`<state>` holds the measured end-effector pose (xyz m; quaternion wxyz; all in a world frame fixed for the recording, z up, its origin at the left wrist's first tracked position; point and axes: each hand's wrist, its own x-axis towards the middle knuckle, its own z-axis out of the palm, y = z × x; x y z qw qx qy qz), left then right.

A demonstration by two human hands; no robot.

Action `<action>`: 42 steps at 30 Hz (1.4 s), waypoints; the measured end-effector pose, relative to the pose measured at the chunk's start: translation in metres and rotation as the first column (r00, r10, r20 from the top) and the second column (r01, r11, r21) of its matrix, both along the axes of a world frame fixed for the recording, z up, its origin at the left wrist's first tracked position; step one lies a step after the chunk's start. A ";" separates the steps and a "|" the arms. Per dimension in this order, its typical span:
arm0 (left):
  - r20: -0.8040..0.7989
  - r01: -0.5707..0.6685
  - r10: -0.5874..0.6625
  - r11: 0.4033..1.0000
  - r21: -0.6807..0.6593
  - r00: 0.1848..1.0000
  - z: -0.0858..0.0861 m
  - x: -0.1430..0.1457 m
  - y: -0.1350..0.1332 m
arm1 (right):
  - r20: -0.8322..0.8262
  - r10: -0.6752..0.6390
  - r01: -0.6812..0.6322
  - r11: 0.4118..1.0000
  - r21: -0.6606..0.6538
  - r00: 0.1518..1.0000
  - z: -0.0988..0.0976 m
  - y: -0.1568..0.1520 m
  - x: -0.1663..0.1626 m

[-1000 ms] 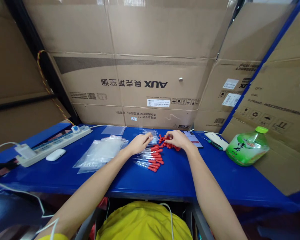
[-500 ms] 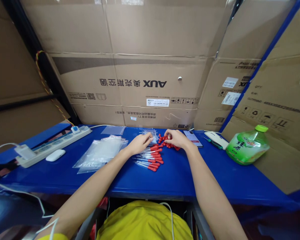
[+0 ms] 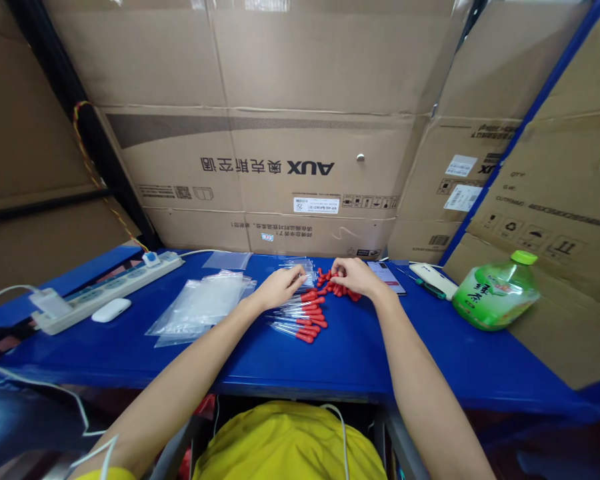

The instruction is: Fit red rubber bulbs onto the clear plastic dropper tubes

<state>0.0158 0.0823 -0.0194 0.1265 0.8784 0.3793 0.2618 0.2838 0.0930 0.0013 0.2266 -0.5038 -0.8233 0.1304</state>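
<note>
My left hand (image 3: pixel 280 288) is closed in a pinch beside a pile of thin clear glass tubes (image 3: pixel 300 265); what its fingertips hold is too small to make out. To its right, my right hand (image 3: pixel 356 275) reaches into a heap of red rubber bulbs (image 3: pixel 339 289), its fingers closed together at a bulb. Several droppers (image 3: pixel 307 313), clear tubes with red bulbs fitted on one end, lie in a row just below both hands, bulbs toward the right.
Clear zip bags (image 3: pixel 205 300) are stacked at left, near a white earbud case (image 3: pixel 111 311) and a power strip (image 3: pixel 110 290). Right of my hands lie a phone (image 3: pixel 393 280), a green-handled tool (image 3: pixel 430 288) and a green tea bottle (image 3: pixel 495 293). Cardboard (image 3: pixel 280 140) walls the back.
My right hand has shifted very slightly among the red bulbs. My left hand and the row of droppers look unchanged.
</note>
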 end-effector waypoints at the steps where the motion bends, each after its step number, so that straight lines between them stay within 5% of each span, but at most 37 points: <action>1: 0.002 -0.001 0.001 1.000 -0.001 1.000 0.000 0.000 0.000 | -0.001 -0.010 0.010 0.999 0.041 1.000 0.002 -0.001 0.000; 6: 0.036 -0.043 0.043 0.999 0.005 0.998 0.002 0.001 -0.002 | -0.171 -0.039 0.081 0.967 0.242 0.985 0.005 -0.003 -0.018; 10: 0.101 -0.058 0.055 0.998 0.031 0.993 0.003 0.003 -0.004 | -0.415 0.117 -0.015 0.970 0.241 0.903 -0.002 -0.008 -0.048; 15: 0.188 -0.116 0.102 0.991 0.065 0.977 0.004 0.003 -0.005 | -0.617 0.160 -0.060 0.982 0.180 0.770 -0.011 -0.010 -0.070; 21: 0.263 -0.169 0.136 0.980 0.107 0.955 0.004 0.003 -0.005 | -0.645 0.164 -0.041 0.979 0.201 0.746 -0.012 -0.008 -0.065; 42: 0.325 -0.044 0.017 0.996 0.075 0.945 0.013 -0.001 -0.006 | -0.786 0.153 -0.172 0.983 0.060 0.600 -0.024 -0.003 -0.071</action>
